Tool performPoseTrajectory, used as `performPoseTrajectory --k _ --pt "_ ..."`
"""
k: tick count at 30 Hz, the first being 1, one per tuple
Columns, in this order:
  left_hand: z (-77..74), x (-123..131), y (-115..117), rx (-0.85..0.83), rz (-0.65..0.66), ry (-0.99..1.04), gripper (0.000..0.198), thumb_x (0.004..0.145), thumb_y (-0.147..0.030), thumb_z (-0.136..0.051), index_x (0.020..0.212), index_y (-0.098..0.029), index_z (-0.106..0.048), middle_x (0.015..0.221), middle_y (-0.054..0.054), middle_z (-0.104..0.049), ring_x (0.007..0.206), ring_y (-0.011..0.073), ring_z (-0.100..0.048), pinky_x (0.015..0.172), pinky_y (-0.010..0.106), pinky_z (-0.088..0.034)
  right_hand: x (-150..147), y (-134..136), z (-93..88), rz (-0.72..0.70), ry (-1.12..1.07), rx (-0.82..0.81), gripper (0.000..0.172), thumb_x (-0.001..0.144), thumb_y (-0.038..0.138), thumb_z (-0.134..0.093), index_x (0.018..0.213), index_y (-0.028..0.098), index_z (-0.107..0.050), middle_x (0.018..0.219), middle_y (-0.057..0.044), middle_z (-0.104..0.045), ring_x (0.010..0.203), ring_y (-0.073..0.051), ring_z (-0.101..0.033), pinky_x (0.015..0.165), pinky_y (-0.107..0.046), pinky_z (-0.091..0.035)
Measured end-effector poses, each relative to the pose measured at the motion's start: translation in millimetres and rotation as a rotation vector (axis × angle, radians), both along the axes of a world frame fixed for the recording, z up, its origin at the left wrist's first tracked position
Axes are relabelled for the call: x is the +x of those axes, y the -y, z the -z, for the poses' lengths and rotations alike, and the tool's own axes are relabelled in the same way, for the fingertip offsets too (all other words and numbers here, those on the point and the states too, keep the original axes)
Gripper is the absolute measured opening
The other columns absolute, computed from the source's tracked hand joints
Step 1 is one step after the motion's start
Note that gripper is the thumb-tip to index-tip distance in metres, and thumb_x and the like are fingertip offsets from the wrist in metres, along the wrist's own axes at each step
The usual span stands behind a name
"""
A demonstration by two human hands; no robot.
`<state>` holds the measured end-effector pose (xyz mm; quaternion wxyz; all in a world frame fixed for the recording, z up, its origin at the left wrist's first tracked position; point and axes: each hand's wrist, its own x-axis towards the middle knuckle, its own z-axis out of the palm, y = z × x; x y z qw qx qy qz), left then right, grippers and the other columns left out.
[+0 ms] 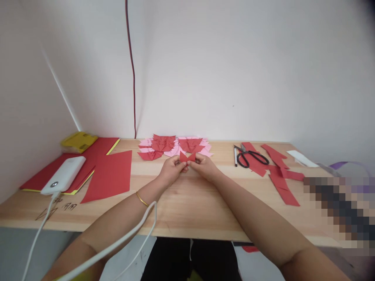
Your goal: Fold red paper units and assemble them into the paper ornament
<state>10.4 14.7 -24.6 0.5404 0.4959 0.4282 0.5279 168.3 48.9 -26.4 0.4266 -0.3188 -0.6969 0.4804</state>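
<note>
Bangle (142, 199): gold, thin, worn on the left wrist (151, 190)
Forearms (254, 207): both bared
Clothing (170, 259): black, seen below the bangle

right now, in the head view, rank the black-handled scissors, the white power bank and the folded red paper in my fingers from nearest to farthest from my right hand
1. Folded red paper: held between the left hand and right hand.
2. Black-handled scissors: off to the right.
3. White power bank: over at the far left.
</note>
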Motion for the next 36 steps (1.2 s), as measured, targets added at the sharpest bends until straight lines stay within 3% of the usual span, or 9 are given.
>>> performPoseTrajectory --k 8,14,23,27,32,36 --pt "0.2 -2 0 0.03 -0.025 -0.12 0.022 0.071 -0.031 -0.068 0.076 -0.014 -0.055 0.062 0.001 -0.062 0.058 0.012 -0.06 0.057 0.024 -0.047 -2 4 -5.9 0.035 -0.01 -0.05 0.016 0.075 0.033 -0.061 0.079 0.018 -0.062 0.077 0.0 -0.064 0.076 -0.016 -0.058 0.074 -0.03 -0.044" --pt "-1.2 -3 0 0.026 0.066 -0.104 0.029 0.07 -0.032 -0.07 0.089 -0.013 -0.06 0.071 0.004 -0.065 0.059 0.0122 -0.061 0.06 0.026 -0.048 -2 4 -3.8 0.059 -0.064 -0.072 0.018 0.075 0.036 -0.062 0.079 0.018 -0.062 0.079 0.0 -0.064 0.076 -0.016 -0.058 0.073 -0.029 -0.044" --pt "4.6 -3 -1 0.127 0.041 -0.209 0.019 0.071 -0.029 -0.067 0.078 -0.012 -0.062 0.065 0.001 -0.062 0.055 0.0098 -0.056 0.057 0.023 -0.043 -3 9 -6.1 0.064 -0.047 -0.024 0.023 0.075 0.041 -0.063 0.079 0.018 -0.062 0.077 -0.001 -0.065 0.075 -0.016 -0.058 0.075 -0.031 -0.045" --pt "3.5 -2 -3 0.094 0.058 -0.171 0.019 0.07 -0.028 -0.067 0.077 -0.012 -0.062 0.066 0.002 -0.063 0.054 0.0091 -0.056 0.057 0.023 -0.043 -1 9 -6.3 0.04 -0.026 -0.005 0.028 0.078 0.045 -0.058 0.074 0.018 -0.06 0.073 0.0 -0.064 0.073 -0.015 -0.057 0.074 -0.03 -0.044" --pt "-6.9 3 -8 -0.115 0.094 -0.026 0.024 0.071 -0.032 -0.069 0.076 -0.011 -0.06 0.068 0.005 -0.064 0.055 0.0116 -0.059 0.059 0.026 -0.049 1 2 -2.2 0.142 0.017 -0.072 0.036 0.078 0.053 -0.055 0.069 0.018 -0.055 0.066 0.001 -0.06 0.067 -0.014 -0.055 0.066 -0.027 -0.043" --pt "-9.1 11 -12 -0.108 -0.004 0.077 0.031 0.068 -0.037 -0.071 0.064 -0.013 -0.052 0.054 0.001 -0.057 0.053 0.0123 -0.058 0.059 0.028 -0.05 0 1 -2.6 0.188 0.024 -0.073 0.038 0.078 0.055 -0.054 0.068 0.018 -0.054 0.062 0.001 -0.058 0.062 -0.013 -0.052 0.063 -0.027 -0.042"
